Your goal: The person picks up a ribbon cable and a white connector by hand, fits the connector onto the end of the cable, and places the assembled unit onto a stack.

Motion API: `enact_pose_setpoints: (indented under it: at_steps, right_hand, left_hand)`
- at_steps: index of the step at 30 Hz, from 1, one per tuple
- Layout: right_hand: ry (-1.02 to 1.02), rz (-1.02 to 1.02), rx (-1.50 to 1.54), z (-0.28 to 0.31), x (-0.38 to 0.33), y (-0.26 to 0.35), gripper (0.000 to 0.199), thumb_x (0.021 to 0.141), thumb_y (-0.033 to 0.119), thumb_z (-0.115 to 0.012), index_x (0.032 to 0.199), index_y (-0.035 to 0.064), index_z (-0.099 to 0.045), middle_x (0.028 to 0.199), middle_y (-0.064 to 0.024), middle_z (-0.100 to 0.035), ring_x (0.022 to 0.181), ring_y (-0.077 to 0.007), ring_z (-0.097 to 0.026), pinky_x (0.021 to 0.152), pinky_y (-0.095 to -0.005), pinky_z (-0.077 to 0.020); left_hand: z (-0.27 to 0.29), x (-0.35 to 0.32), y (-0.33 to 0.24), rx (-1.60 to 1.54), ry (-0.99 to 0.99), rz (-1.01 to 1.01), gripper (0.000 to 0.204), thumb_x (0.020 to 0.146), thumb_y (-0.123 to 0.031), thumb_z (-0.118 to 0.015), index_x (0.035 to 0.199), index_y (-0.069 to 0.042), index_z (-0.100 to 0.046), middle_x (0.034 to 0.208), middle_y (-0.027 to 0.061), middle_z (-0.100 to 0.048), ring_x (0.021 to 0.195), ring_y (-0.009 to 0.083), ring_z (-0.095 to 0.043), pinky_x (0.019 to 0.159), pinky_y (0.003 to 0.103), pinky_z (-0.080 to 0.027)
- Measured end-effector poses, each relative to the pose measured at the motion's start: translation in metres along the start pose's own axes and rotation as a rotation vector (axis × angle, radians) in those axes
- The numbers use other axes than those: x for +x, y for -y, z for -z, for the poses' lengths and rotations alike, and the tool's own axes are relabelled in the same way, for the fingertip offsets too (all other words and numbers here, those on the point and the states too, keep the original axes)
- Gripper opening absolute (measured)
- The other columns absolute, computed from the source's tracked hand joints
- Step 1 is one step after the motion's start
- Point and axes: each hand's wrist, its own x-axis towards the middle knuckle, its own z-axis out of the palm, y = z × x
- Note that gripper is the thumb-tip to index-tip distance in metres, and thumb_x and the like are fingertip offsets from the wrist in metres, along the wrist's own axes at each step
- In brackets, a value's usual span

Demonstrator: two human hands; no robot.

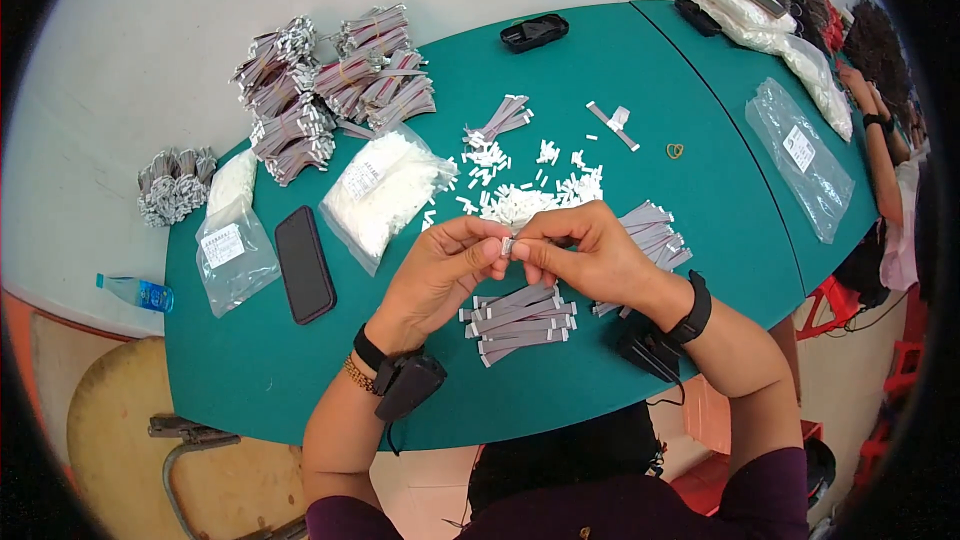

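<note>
My left hand [445, 265] and my right hand [590, 255] meet over the middle of the table, fingertips pinched together on a small white connector [507, 247]. Whether a cable end sits in it is hidden by the fingers. Just below my hands lies a stack of flat grey ribbon cables [520, 322] with white ends. More ribbon cables [655, 236] lie beside and partly under my right hand. Beyond the fingertips spreads a heap of loose white connectors [520, 204]. A small bunch of ribbon cables [500, 118] rests behind the heap.
Left of my hands are an open bag of white connectors [385, 190], a black phone [305, 265] and another clear bag [235, 255]. Bundled cables [300, 100] pile up at the back left. A water bottle [137, 292] stands far left. Another person's arm [880, 155] reaches in at right.
</note>
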Motion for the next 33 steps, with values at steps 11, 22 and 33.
enact_pose_setpoints:
  at_steps: [11,22,33]
  right_hand:
    - [0.003,-0.024,0.045,0.000,0.000,0.001,0.015,0.088,0.012,-0.058,0.079,0.0006,-0.063,0.064,-0.0016,-0.059,0.055,-0.0052,-0.053,0.048,-0.0185,-0.0402]
    - [0.017,-0.041,0.026,0.002,-0.001,0.001,0.017,0.088,0.014,-0.058,0.077,0.0012,-0.063,0.060,-0.0004,-0.057,0.052,-0.0042,-0.049,0.046,-0.0189,-0.0366]
    - [0.000,0.003,-0.049,0.001,-0.001,-0.002,0.019,0.089,0.012,-0.055,0.074,0.0002,-0.060,0.057,-0.0001,-0.054,0.052,-0.0035,-0.046,0.046,-0.0206,-0.0341]
  left_hand:
    - [0.002,0.000,0.001,0.004,0.021,-0.004,0.016,0.086,-0.007,-0.059,0.100,-0.001,-0.058,0.091,0.0074,-0.062,0.075,0.0125,-0.057,0.070,0.024,-0.047]
    - [-0.001,0.000,-0.001,0.053,-0.006,-0.010,0.014,0.083,-0.005,-0.062,0.097,0.000,-0.061,0.089,0.0076,-0.062,0.076,0.0131,-0.057,0.069,0.023,-0.046]
    - [-0.012,0.000,0.003,0.368,-0.150,-0.192,0.014,0.081,-0.003,-0.065,0.093,0.002,-0.064,0.084,0.0067,-0.065,0.072,0.0095,-0.058,0.066,0.022,-0.047]
